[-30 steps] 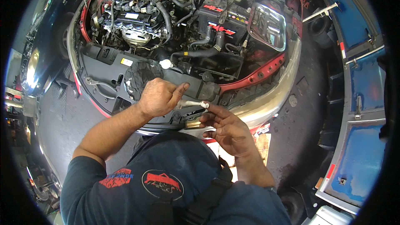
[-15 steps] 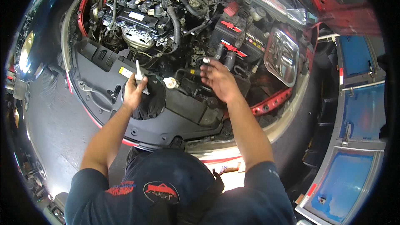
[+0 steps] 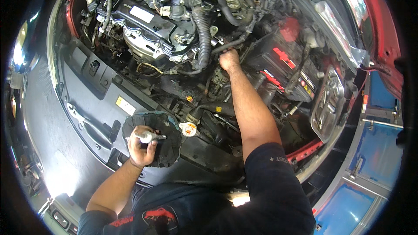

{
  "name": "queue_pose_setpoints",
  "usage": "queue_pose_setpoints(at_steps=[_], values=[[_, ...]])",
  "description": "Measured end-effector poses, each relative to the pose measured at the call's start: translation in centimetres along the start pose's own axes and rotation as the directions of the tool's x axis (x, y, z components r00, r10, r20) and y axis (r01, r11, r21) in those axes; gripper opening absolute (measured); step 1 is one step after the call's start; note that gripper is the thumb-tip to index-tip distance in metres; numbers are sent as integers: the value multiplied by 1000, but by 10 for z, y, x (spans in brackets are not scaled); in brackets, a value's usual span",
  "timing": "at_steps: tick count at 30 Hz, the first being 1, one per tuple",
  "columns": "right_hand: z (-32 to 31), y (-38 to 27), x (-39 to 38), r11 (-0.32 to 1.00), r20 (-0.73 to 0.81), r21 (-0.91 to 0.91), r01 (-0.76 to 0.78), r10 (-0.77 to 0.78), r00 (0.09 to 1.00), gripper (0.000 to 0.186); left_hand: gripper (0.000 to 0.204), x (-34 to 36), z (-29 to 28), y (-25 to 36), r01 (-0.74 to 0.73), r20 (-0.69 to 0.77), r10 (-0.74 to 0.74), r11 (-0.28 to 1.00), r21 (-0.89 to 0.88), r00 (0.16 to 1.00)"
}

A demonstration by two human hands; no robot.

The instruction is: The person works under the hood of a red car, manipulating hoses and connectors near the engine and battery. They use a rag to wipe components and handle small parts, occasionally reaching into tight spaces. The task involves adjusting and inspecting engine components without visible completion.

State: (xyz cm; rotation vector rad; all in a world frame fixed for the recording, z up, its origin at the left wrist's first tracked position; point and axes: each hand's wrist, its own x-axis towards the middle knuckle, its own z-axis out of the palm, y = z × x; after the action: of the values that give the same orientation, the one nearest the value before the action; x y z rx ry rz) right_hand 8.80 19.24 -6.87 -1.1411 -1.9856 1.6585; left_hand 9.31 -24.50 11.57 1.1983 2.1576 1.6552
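My left hand (image 3: pixel 141 148) is closed round a small pale squeeze tube (image 3: pixel 148 137) with a narrow nozzle, above a round, ragged-edged black cover (image 3: pixel 167 152) on the front panel. My right arm reaches deep into the engine bay. There my right hand (image 3: pixel 230 59) is closed, its fingertips beside a thin black hose (image 3: pixel 228 46) between the engine and the battery; whatever the fingers grip is hidden. The engine (image 3: pixel 148 24), with its black top cover, lies left of that hand, and a thick corrugated hose (image 3: pixel 203 35) runs down close by.
A black battery (image 3: pixel 278 61) with red markings sits right of my forearm, and a metal tray (image 3: pixel 328 104) of tools rests beyond it. Locking pliers (image 3: pixel 89 126) lie on the front panel (image 3: pixel 87 87). A radiator cap (image 3: pixel 189 129) stands right of the black cover.
My right hand has moved forward into the engine bay, and the small white piece at its fingertips no longer shows. My left hand has lowered and tilted the tube. The view has shifted closer.
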Motion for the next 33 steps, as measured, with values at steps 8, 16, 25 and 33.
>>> queue_pose_setpoints(at_steps=[8, 16, 25, 33], values=[[7, -83, -53, 472, -29, -880, -56, 65, 997, 65, 16, -2, 1, -6, -3, 9, 4, 999, -53, 1000], [-3, -82, -44, 438, 72, -897, 52, 29, 997, 69, 17, -1, 0, -6, -26, 26, 27, 999, -45, 999], [4, -76, -54, 465, 58, -883, 60, -18, 998, 71, 18, 2, -2, -5, -60, 59, 59, 998, 24, 997], [11, -73, -60, 268, 57, -963, 45, 38, 998, 77, 19, 3, -2, -3, -87, 64, 85, 996, 32, 994]])
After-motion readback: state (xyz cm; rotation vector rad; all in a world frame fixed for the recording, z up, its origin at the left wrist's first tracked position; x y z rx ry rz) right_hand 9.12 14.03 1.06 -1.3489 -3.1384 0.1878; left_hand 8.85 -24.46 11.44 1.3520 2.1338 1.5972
